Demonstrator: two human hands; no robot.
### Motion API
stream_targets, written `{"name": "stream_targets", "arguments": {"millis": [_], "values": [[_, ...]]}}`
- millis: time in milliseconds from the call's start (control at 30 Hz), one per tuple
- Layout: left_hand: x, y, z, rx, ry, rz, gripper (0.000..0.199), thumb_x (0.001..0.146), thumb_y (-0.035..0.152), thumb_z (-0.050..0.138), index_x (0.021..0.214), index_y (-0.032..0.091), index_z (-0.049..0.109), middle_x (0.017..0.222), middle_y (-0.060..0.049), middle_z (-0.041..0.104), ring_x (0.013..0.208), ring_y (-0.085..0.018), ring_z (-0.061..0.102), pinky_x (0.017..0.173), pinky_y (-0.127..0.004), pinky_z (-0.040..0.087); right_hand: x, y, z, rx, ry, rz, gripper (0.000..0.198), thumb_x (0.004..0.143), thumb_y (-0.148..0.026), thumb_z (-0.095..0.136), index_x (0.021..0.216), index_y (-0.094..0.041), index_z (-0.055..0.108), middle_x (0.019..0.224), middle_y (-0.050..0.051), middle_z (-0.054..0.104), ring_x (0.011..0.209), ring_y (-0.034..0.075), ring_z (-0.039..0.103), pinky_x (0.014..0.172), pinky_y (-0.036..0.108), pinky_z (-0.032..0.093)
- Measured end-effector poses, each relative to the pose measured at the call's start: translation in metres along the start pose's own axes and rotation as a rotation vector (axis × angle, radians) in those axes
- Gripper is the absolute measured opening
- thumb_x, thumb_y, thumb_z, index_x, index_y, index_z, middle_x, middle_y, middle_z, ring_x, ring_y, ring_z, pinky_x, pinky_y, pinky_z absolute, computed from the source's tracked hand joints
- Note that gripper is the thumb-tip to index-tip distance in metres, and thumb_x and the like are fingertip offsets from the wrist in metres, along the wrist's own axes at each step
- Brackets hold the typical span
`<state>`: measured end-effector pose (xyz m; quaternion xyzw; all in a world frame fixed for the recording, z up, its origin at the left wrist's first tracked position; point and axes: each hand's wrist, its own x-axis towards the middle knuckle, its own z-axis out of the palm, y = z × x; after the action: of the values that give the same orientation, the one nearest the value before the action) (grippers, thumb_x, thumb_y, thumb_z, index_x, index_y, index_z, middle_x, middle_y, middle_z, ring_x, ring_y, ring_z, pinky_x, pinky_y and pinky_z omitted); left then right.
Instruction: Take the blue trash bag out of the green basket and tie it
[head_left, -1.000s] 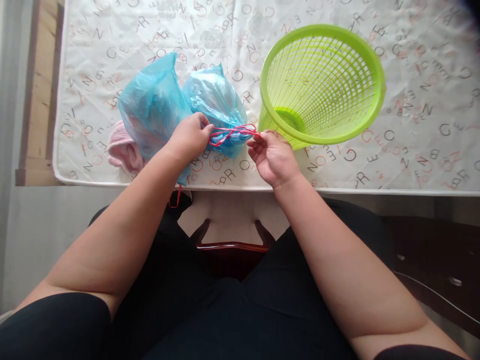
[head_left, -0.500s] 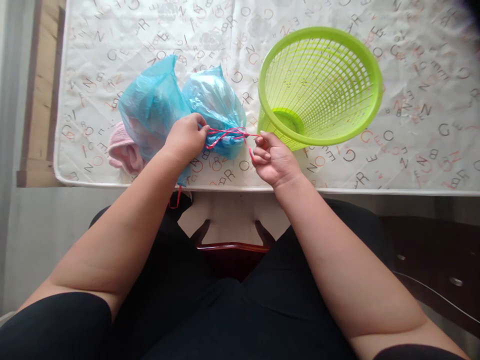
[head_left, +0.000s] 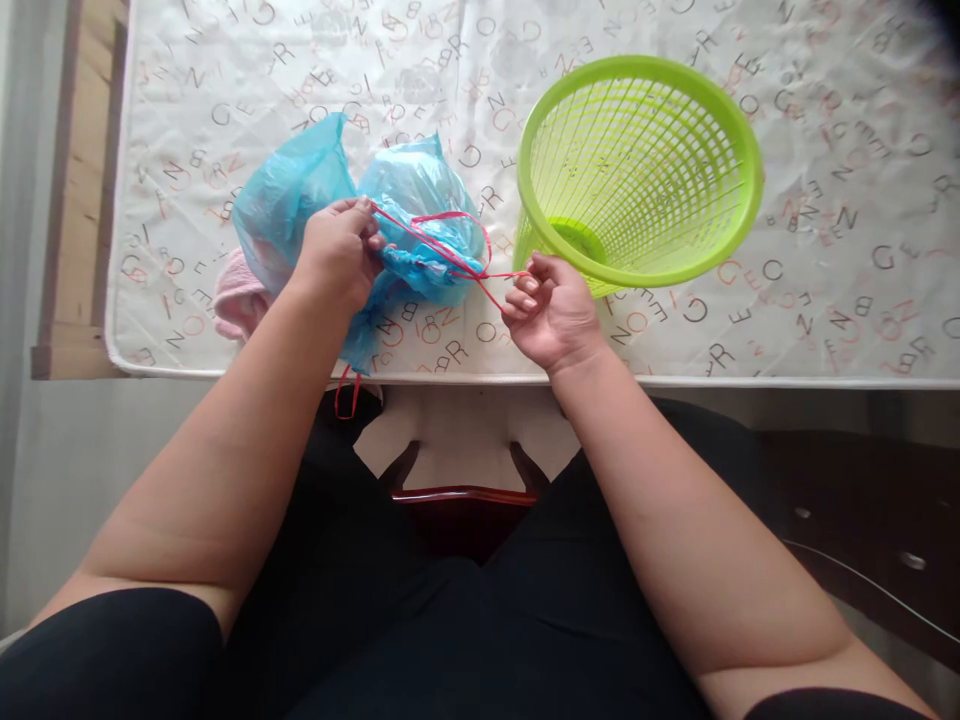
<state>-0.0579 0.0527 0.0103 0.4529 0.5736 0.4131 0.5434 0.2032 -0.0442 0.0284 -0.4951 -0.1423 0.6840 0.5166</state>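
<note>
Two filled blue plastic bags lie side by side on the mattress. The left bag (head_left: 289, 195) is partly behind my left hand (head_left: 341, 250), which is closed on one end of a red drawstring (head_left: 431, 240). This string runs from the gathered mouth of the right bag (head_left: 412, 175) and is stretched between my hands, with a loop near its middle. My right hand (head_left: 555, 310) pinches the string's other end between thumb and finger, close to the basket's base. Another red string (head_left: 346, 395) hangs over the mattress edge below my left wrist.
A lime green mesh basket (head_left: 637, 275) lies tilted on the right, its wide mouth facing me. Pink fluffy cloth (head_left: 238, 295) shows beside the left bag. The letter-printed mattress (head_left: 840, 330) ends just in front of my lap, above a dark red seat (head_left: 465, 510).
My left hand has moved left and slightly up, pulling the red string into a longer stretch with a wider loop. My right hand has shifted only slightly.
</note>
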Motion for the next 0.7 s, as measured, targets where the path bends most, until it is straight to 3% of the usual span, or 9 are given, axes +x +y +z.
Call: {"name": "stream_targets", "arguments": {"millis": [100,167,233,333,433,567,700], "values": [[-0.008,0.012,0.003,0.149,-0.095,-0.071,0.052,0.082,0.062,0.083,0.082,0.026,0.044,0.066,0.003,0.028,0.065,-0.013,0.037,0.062,-0.036,0.044,0.0,-0.003,-0.001,0.033,0.026,-0.006,0.035,0.096,-0.042,0.078,0.083,-0.027,0.049,0.069,-0.008,0.063,0.042,0.007,0.036,0.041,0.027,0.031],[-0.014,0.014,0.007,0.284,-0.141,-0.071,0.035,0.085,0.05,0.078,0.081,0.028,0.052,0.06,0.002,0.033,0.062,-0.017,0.043,0.061,-0.04,0.045,-0.001,-0.004,-0.002,0.057,0.033,-0.003,0.025,0.095,-0.038,0.075,0.089,-0.027,0.054,0.083,-0.006,0.074,0.043,0.006,0.037,0.04,0.027,0.029],[-0.023,0.012,0.013,0.436,-0.139,0.067,0.02,0.083,0.038,0.078,0.082,0.028,0.06,0.061,-0.001,0.048,0.069,-0.023,0.057,0.067,-0.044,0.051,-0.002,-0.004,-0.002,0.061,0.024,0.009,0.018,0.094,-0.036,0.073,0.094,-0.027,0.057,0.094,-0.005,0.079,0.044,0.006,0.039,0.04,0.028,0.03],[-0.04,0.011,0.028,0.639,-0.054,0.392,0.006,0.088,0.03,0.074,0.088,0.029,0.068,0.081,-0.005,0.069,0.093,-0.027,0.07,0.085,-0.043,0.059,-0.005,-0.002,0.001,0.059,-0.003,0.035,0.013,0.093,-0.031,0.07,0.1,-0.028,0.059,0.098,-0.005,0.081,0.045,0.006,0.038,0.041,0.027,0.031],[-0.058,0.015,0.046,0.699,-0.048,0.542,0.004,0.095,0.025,0.07,0.094,0.029,0.072,0.099,-0.006,0.075,0.102,-0.025,0.071,0.095,-0.041,0.06,-0.008,0.001,0.006,0.1,-0.055,0.058,0.016,0.092,-0.025,0.067,0.105,-0.028,0.059,0.094,-0.007,0.078,0.042,0.005,0.03,0.039,0.025,0.025],[-0.067,0.014,0.061,0.683,-0.208,0.567,0.006,0.093,0.024,0.078,0.099,0.026,0.077,0.11,-0.007,0.077,0.103,-0.023,0.074,0.098,-0.038,0.06,-0.007,0.006,0.009,0.112,-0.147,0.054,0.026,0.088,-0.021,0.065,0.112,-0.028,0.058,0.09,-0.007,0.076,0.041,0.004,0.026,0.037,0.022,0.016],[-0.062,0.003,0.061,0.644,-0.305,0.558,0.01,0.092,0.025,0.082,0.102,0.023,0.079,0.103,-0.004,0.08,0.095,-0.02,0.076,0.091,-0.035,0.062,-0.005,0.011,0.005,0.023,-0.233,0.029,0.037,0.084,-0.021,0.068,0.119,-0.03,0.06,0.099,-0.006,0.077,0.045,0.005,0.036,0.04,0.023,0.025]]}}
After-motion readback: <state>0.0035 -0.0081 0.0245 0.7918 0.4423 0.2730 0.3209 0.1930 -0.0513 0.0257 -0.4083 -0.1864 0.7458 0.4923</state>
